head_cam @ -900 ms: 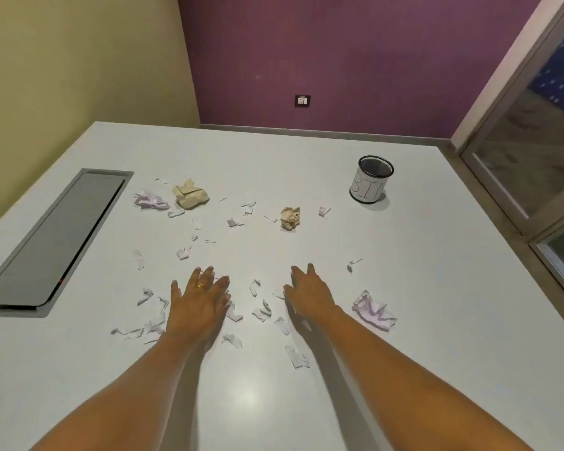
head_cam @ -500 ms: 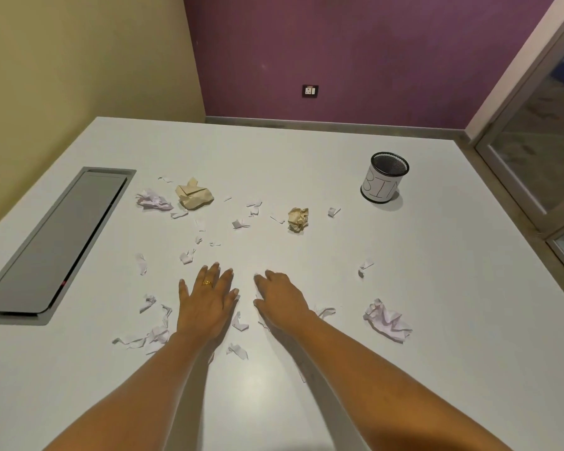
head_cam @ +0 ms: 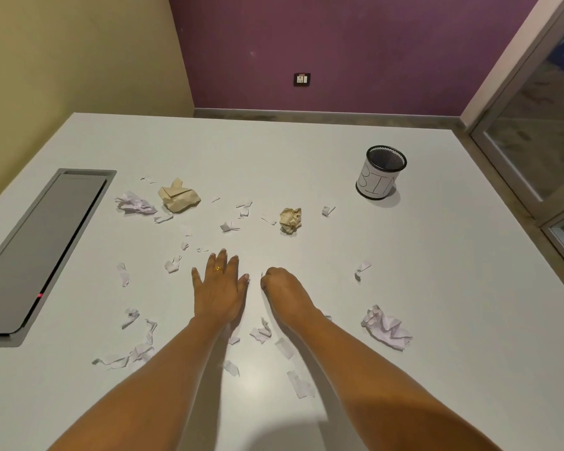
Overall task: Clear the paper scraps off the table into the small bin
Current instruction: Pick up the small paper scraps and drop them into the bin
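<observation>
One piece of writing to read here: the small bin (head_cam: pixel 381 173), standing at the upper right of the frame, wears a white wrap with "BIN" in large, thin, hand-drawn capitals across its side. The letters tilt with the bin's lean in this wide-angle view. Nothing readable shows on the paper scraps, and nothing else carries lettering.

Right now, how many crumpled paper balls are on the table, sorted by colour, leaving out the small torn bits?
Tan crumpled balls: 2, the larger one at the far left and the smaller one nearer the middle.
White crumpled balls: 2, one beside the larger tan ball and one at the near right.
Total: 4
</observation>
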